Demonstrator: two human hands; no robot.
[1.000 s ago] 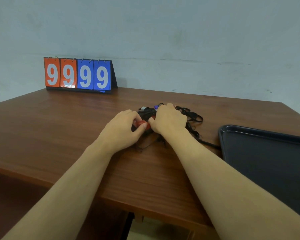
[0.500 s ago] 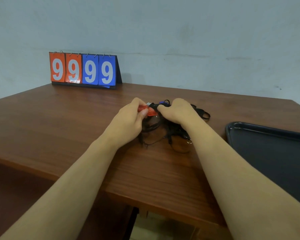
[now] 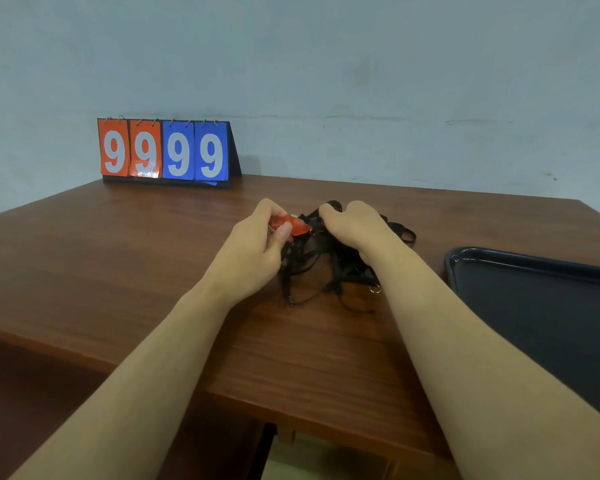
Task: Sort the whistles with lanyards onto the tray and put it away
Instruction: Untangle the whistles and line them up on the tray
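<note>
My left hand (image 3: 257,247) pinches an orange-red whistle (image 3: 293,225) between thumb and fingers, lifted a little above the table. Close to its right, my right hand (image 3: 352,226) grips a bunch of tangled black lanyards (image 3: 312,268) that hang down from both hands onto the wooden table (image 3: 118,258). A small metal ring (image 3: 374,289) lies at the tangle's lower right. Other whistles in the bunch are hidden behind my right hand. A dark tray (image 3: 541,306) lies on the table to the right, with nothing on its visible part.
A flip scoreboard (image 3: 165,150) showing 9 9 9 9 in orange and blue stands at the table's far left, against a pale wall. The table's near edge runs below my forearms, with an open gap under it.
Both hands have risen from the table with the orange-red whistle and the lanyards; the tangle now hangs looser beneath them. The view has tilted slightly.
</note>
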